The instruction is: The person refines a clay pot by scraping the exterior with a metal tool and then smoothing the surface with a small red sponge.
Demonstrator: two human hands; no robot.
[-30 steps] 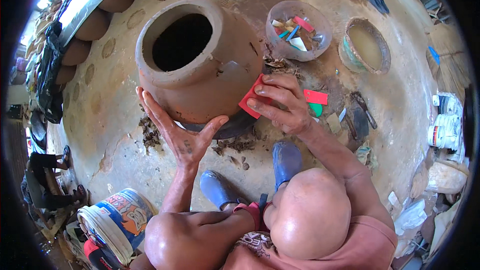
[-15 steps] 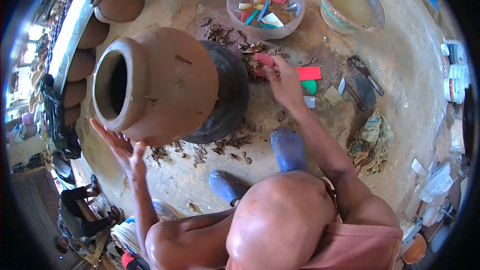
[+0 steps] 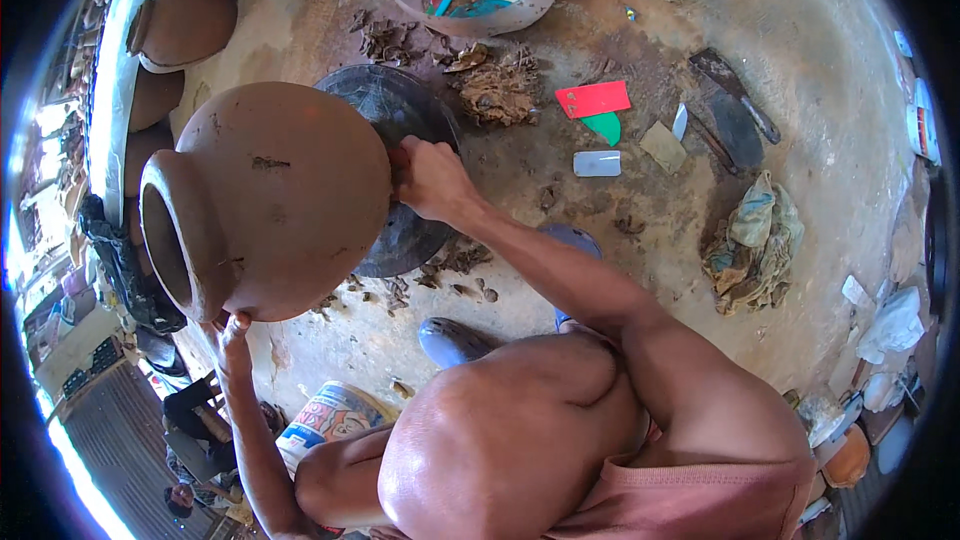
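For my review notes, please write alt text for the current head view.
A clay pot leans sideways, mouth to the left, partly hiding a dark round disc; a person's left hand touches it near its mouth, the right hand at its base.

Clay pot (image 3: 290,200) tipped, mouth leftward — left hand (image 3: 234,340) by rim, right hand (image 3: 434,182) at base — dark disc (image 3: 405,240) near.

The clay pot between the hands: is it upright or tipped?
Tipped: the clay pot has its rim facing the person's left, not upward.
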